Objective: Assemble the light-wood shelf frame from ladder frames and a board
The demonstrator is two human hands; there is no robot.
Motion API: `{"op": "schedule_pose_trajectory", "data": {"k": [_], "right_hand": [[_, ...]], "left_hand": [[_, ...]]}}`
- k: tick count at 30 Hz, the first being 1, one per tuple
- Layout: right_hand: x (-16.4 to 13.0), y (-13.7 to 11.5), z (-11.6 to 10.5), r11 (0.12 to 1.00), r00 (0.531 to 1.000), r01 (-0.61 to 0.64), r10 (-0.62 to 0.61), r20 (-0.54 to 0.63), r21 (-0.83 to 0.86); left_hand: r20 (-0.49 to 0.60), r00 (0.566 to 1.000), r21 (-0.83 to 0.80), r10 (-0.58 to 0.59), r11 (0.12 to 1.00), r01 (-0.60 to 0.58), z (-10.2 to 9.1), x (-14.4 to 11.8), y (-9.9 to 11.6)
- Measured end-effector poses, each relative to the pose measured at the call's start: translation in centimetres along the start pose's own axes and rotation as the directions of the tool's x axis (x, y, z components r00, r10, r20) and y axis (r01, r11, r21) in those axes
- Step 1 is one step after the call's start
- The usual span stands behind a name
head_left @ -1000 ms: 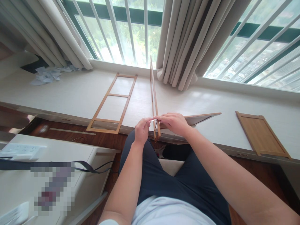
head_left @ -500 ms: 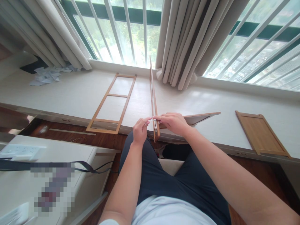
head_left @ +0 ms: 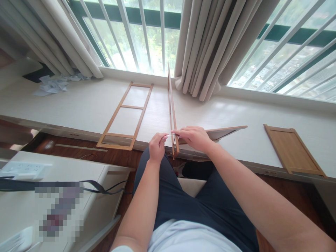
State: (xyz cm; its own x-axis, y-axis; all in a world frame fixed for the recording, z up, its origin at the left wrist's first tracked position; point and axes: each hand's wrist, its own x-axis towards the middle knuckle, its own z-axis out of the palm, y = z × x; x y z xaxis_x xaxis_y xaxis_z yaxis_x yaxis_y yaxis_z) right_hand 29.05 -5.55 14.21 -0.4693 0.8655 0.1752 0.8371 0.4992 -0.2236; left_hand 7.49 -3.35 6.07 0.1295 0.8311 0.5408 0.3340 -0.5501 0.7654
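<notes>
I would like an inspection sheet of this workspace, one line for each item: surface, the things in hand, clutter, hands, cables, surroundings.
Surface: pale window ledge, wide, bearing wooden parts.
Things in hand: upright wooden frame standing on edge on the ledge; a small metal tool is put to its near end; a shelf panel meets it on the right side.
Clutter: flat ladder frame and slatted panel lying apart on the ledge; crumpled paper at far left.
Hands: left hand pinches the tool; right hand grips the upright frame's near end.
Cables: dark strap across the white furniture; power strip on it.
Surroundings: barred window, beige curtains.
</notes>
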Motion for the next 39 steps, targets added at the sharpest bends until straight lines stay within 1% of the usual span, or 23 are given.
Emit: {"op": "schedule_pose_trajectory", "data": {"k": [4,9,15,20,26,31,39], "right_hand": [[0.0,0.0,0.1,1.000,1.000,0.007,-0.007,-0.002,-0.001],[0.0,0.1,0.2,1.000,1.000,0.006,-0.006,-0.010,0.003],[0.0,0.1,0.1,1.000,1.000,0.002,-0.002,0.000,0.001],[0.0,0.1,0.0,1.000,1.000,0.003,-0.003,0.003,-0.004],[0.0,0.1,-0.1,1.000,1.000,-0.001,0.001,0.029,-0.004],[0.0,0.2,-0.1,1.000,1.000,-0.005,0.006,0.025,-0.005],[0.0,0.4,0.1,1.000,1.000,-0.003,0.003,0.015,0.001]], "left_hand": [[-0.015,1.000,-0.018,0.024,1.000,-0.024,0.1,0.0,0.0],[-0.027,1.000,0.018,0.016,1.000,-0.015,0.2,0.0,0.1],[-0.068,0.996,0.001,0.057,0.998,-0.057,0.3,0.0,0.1],[-0.061,0.998,0.021,0.017,1.000,-0.016,0.5,0.0,0.1],[-0.058,0.998,0.037,0.024,0.999,-0.022,0.8,-0.1,-0.1],[-0.085,0.996,0.040,0.027,0.999,-0.024,1.1,-0.1,-0.2],[-0.113,0.994,0.056,-0.008,0.998,0.015,1.5,-0.3,-0.2]]}}
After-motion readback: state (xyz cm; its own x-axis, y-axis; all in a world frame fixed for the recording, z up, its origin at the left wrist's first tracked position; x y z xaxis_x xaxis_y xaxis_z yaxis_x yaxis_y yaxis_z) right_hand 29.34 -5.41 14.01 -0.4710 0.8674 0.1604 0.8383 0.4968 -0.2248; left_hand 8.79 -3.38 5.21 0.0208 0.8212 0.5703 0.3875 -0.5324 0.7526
